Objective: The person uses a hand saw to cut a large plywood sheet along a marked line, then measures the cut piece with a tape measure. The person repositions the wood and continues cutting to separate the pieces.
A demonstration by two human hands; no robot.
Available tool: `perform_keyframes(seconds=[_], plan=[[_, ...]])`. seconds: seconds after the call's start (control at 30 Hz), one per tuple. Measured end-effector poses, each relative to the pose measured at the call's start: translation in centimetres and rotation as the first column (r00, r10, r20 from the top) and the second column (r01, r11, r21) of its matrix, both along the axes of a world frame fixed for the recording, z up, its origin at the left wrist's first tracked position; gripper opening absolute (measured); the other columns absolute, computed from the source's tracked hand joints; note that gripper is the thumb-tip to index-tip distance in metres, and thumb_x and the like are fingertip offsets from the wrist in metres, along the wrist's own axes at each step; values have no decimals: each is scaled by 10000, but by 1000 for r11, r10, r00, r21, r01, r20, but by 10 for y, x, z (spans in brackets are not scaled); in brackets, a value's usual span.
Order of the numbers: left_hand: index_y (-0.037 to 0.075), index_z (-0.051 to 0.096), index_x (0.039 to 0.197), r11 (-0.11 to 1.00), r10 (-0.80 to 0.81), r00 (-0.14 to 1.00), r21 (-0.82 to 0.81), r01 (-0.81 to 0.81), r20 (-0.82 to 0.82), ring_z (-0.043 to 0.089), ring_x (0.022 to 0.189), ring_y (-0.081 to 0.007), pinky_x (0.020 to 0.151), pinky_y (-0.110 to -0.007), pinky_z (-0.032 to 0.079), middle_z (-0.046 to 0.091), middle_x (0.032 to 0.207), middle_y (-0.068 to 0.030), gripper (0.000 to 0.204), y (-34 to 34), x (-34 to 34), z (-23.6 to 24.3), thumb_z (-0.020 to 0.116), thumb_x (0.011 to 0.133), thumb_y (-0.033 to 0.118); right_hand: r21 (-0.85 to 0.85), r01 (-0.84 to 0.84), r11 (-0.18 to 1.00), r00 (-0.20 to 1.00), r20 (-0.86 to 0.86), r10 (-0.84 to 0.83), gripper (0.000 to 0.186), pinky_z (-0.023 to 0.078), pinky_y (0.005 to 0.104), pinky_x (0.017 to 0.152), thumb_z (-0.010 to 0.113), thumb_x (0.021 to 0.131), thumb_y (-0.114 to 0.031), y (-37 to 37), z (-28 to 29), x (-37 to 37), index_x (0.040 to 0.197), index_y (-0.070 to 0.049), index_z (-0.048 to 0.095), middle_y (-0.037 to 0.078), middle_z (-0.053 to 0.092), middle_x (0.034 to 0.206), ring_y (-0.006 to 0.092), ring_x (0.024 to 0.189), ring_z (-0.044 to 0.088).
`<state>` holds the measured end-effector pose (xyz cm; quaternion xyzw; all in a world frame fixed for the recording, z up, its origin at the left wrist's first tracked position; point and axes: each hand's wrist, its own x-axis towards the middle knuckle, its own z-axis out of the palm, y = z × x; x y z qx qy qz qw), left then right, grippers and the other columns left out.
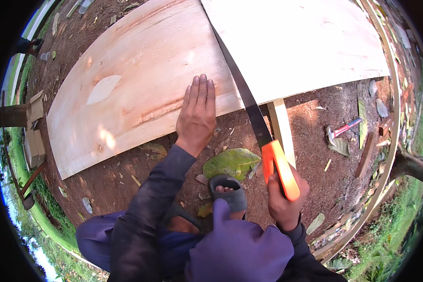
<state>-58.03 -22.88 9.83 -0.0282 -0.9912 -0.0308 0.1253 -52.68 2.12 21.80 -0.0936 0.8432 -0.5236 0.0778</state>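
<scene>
A large plywood sheet [145,61] lies raised over the dirt, split by a long line into a left part and a brighter right part [296,37]. The steel blade of a handsaw [254,113] sits along that line, crossing the sheet's near edge. My right hand [286,199] is closed around the saw's orange handle [277,155]. My left hand [195,117] rests flat on the left part, fingers stretched out side by side, near its front edge, left of the blade. A pale timber support [279,127] shows under the right part. Below, my sandalled foot [226,197] is on the ground.
A red-handled hammer [344,129] lies on the dirt at right among leaves [230,162] and wood offcuts [364,155]. Cardboard boxes [33,148] stand at far left. A branch [411,169] is at far right. Part of another person [28,46] shows at upper left.
</scene>
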Motion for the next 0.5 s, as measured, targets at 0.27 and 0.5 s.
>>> perform_keyframes(seconds=[0.27, 0.5], plan=[[-110, 474, 1463, 999, -34, 999, -4, 34, -34, 455, 1456, -398, 1219, -479, 364, 503, 1509, -291, 565, 1, -6, 3, 513, 920, 41, -148, 92, 985, 995, -27, -97, 350, 527, 370, 620, 629, 860, -17, -79, -30, -94, 1199, 44, 691, 239, 639, 721, 279, 607, 669], [-117, 467, 1465, 1000, -19, 999, -19, 19, -32, 460, 1451, -399, 1230, -471, 360, 507, 1503, -295, 563, 3, -1, 5, 509, 922, 26, 116, 16, 993, 990, 141, -33, 434, 572, 302, 739, 591, 885, 37, 37, 17, 49, 1313, 75, 655, 209, 764, 1025, 199, 826, 756]])
